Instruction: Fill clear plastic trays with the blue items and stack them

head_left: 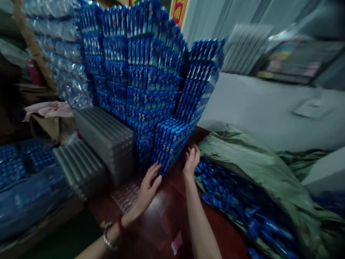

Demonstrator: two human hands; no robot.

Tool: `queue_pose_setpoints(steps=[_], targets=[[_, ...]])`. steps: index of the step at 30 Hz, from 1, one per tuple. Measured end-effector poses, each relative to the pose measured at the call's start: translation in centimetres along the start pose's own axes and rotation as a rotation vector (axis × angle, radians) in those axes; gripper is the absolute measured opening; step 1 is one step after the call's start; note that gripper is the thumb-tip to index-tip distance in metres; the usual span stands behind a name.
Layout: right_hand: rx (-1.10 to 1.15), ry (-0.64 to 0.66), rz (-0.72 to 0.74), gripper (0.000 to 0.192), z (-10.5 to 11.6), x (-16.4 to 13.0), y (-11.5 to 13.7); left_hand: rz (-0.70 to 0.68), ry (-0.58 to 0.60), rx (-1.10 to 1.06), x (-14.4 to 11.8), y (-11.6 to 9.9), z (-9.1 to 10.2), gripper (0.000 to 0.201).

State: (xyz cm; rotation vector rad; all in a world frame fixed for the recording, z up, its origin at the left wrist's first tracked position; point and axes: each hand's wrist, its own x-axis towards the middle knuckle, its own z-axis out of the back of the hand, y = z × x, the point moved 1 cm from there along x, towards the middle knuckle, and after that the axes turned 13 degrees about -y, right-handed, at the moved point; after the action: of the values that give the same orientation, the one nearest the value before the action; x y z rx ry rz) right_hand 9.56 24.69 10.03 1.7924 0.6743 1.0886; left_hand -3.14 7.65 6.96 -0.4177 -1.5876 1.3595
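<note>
A tall stack of blue packaged items [151,82] rises on a dark red table [161,219]. A leaning column of the same blue packs [188,104] stands at its right side. My left hand [149,189] reaches forward with fingers spread, its fingertips touching the bottom of that column from the left. My right hand [192,162] is open too, fingers near the column's lower right edge. Neither hand holds anything. A bracelet and a red string sit on my left wrist [113,230].
An open green sack [258,169] with several loose blue items [242,212] lies at the right. Grey ribbed trays [105,140] are stacked at the left, with more blue packs in plastic [24,180] beyond them. A grey surface [269,108] lies behind.
</note>
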Motion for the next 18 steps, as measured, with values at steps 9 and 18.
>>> queue_pose_setpoints(steps=[9,18], targets=[[-0.228,0.254,-0.344,0.031,11.2,-15.9,-6.6,-0.106,0.349,0.977,-13.2,10.7,5.8,0.053],[-0.719,0.013,0.192,0.037,21.0,-6.2,-4.9,-0.356,1.220,0.380,-16.4,5.8,-1.2,0.043]])
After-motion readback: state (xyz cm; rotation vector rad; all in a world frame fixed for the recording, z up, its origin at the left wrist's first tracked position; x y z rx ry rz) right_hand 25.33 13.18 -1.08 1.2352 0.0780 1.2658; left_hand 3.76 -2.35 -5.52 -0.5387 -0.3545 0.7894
